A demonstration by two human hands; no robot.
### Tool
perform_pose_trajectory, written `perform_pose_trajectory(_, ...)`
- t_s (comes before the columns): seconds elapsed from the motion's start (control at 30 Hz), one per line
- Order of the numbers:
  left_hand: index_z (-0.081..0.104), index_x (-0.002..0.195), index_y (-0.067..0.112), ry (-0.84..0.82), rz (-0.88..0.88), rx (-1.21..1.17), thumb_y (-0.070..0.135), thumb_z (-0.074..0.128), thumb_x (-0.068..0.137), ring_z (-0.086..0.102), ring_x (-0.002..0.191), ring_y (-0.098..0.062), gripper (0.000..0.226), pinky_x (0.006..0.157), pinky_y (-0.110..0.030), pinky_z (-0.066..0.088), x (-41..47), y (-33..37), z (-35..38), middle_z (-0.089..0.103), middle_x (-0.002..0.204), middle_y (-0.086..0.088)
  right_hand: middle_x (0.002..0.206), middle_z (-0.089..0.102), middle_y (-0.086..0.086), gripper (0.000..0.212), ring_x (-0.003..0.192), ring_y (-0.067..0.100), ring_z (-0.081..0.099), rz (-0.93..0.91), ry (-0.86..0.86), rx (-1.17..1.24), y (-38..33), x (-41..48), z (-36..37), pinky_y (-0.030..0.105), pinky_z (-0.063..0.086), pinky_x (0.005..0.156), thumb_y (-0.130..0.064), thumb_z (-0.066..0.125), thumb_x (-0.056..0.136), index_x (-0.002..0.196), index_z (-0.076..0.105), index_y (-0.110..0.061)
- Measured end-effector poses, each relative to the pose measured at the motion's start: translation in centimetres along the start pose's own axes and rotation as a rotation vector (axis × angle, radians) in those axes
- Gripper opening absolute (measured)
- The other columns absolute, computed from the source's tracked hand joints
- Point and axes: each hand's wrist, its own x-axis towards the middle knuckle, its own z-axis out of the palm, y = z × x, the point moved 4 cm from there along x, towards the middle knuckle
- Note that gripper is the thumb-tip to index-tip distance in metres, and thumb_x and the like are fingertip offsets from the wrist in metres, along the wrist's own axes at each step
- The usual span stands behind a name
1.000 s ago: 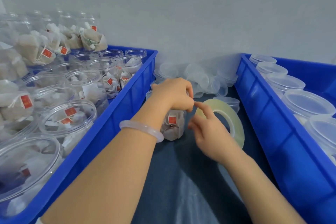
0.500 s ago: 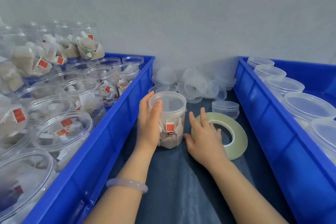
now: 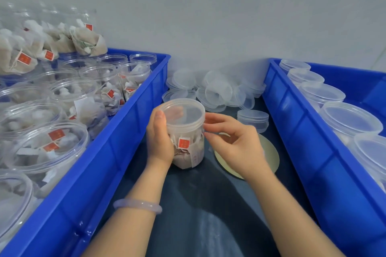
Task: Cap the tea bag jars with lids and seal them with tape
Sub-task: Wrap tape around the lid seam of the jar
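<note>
Head view: hands are working at the middle of a dark, cloth-covered worktop (image 3: 198,215) between two glossy blue plastic crates.

The jar (image 3: 188,148), a clear round plastic cylinder packed with pale papery tea bags and their small red tags, is standing upright at the centre. A frosted, translucent round lid (image 3: 182,110) is sitting on its mouth.

The left hand (image 3: 159,142) is wrapping around the jar from 9 o'clock, its thumb lying against the lid's edge. A smooth, pale bangle (image 3: 137,205) is circling that wrist.

The right hand (image 3: 238,144) is reaching in from 3 o'clock, its fingers (image 3: 211,120) curling, with forefinger and thumb tips touching the lid's side wall. Whether they are pinching anything there, I cannot tell.

The tape roll (image 3: 269,158), a flat, pale yellowish ring, is lying on the cloth just beside the jar at 3 o'clock, partly hidden under the right hand.

A loose heap of spare lids (image 3: 219,91) is resting against the grey wall at 12 o'clock, with a short stack (image 3: 252,118) at 2 o'clock.

The left crate (image 3: 133,131), at 9 o'clock, is holding open jars (image 3: 69,98) filled with tea bags. The right crate (image 3: 296,131), at 3 o'clock, is holding capped jars (image 3: 351,119).
</note>
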Motion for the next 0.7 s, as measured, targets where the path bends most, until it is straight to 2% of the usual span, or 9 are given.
perform_pose_trajectory(0.13, 0.064, 0.108, 0.005, -0.028, 0.015, 0.061, 0.061, 0.034, 0.075, 0.063, 0.106, -0.023, 0.072, 0.098, -0.045, 0.047, 0.0, 0.2, 0.4, 0.068, 0.108, -0.012, 0.100, 0.071, -0.001, 0.016, 0.087, 0.000, 0.067, 0.036, 0.132, 0.059, 0.9, -0.3, 0.1, 0.010, 0.049, 0.072, 0.005, 0.072, 0.077, 0.074, 0.073, -0.011)
perform_pose_trajectory(0.37, 0.063, 0.113, 0.004, -0.028, -0.014, 0.065, 0.064, 0.033, 0.071, 0.062, 0.107, -0.020, 0.079, 0.098, -0.041, 0.048, -0.2, 0.5, 0.4, 0.067, 0.111, -0.012, 0.107, 0.062, -0.002, 0.024, 0.088, -0.004, 0.058, 0.010, 0.121, -0.109, 0.7, 0.0, 0.9, 0.009, 0.045, 0.071, -0.001, 0.062, 0.086, 0.070, 0.059, -0.019)
perform_pose_trajectory(0.43, 0.063, 0.113, 0.004, -0.021, -0.001, 0.088, 0.064, 0.031, 0.072, 0.062, 0.106, -0.018, 0.079, 0.096, -0.037, 0.049, -0.2, 0.6, 0.4, 0.067, 0.111, -0.010, 0.109, 0.058, -0.004, 0.026, 0.091, -0.004, 0.056, 0.019, 0.089, -0.128, 0.9, 0.0, 1.1, 0.013, 0.045, 0.073, -0.004, 0.055, 0.088, 0.069, 0.054, -0.022)
perform_pose_trajectory(0.5, 0.064, 0.113, 0.006, -0.003, 0.013, 0.105, 0.063, 0.028, 0.073, 0.063, 0.104, -0.014, 0.079, 0.092, -0.029, 0.049, -0.2, 0.7, 0.4, 0.068, 0.109, -0.007, 0.111, 0.058, -0.003, 0.019, 0.098, 0.000, 0.057, 0.016, 0.082, -0.066, 1.1, -0.2, 1.1, 0.025, 0.049, 0.079, -0.011, 0.047, 0.086, 0.069, 0.049, -0.020)
perform_pose_trajectory(0.53, 0.064, 0.113, 0.006, 0.006, 0.019, 0.109, 0.063, 0.027, 0.073, 0.063, 0.103, -0.012, 0.079, 0.090, -0.025, 0.049, -0.2, 0.7, 0.5, 0.068, 0.108, -0.005, 0.112, 0.059, 0.000, 0.015, 0.100, 0.003, 0.059, 0.013, 0.093, 0.004, 1.3, -0.3, 0.9, 0.028, 0.052, 0.079, -0.012, 0.044, 0.084, 0.070, 0.048, -0.017)
perform_pose_trajectory(0.6, 0.064, 0.111, 0.008, 0.014, 0.034, 0.115, 0.063, 0.027, 0.073, 0.063, 0.101, -0.009, 0.077, 0.086, -0.021, 0.049, -0.3, 0.8, 0.5, 0.068, 0.106, -0.002, 0.112, 0.060, 0.005, 0.014, 0.096, 0.004, 0.063, 0.036, 0.134, 0.146, 1.7, -0.5, 0.4, 0.028, 0.056, 0.076, -0.007, 0.050, 0.089, 0.076, 0.052, -0.012)
perform_pose_trajectory(0.7, 0.064, 0.111, 0.008, 0.008, 0.049, 0.128, 0.063, 0.027, 0.075, 0.063, 0.100, -0.007, 0.076, 0.086, -0.020, 0.048, -0.4, 0.7, 0.5, 0.068, 0.104, 0.000, 0.112, 0.064, 0.003, 0.010, 0.094, 0.004, 0.065, 0.060, 0.194, 0.075, 2.0, -0.7, 0.4, 0.021, 0.053, 0.077, -0.004, 0.066, 0.085, 0.092, 0.065, -0.012)
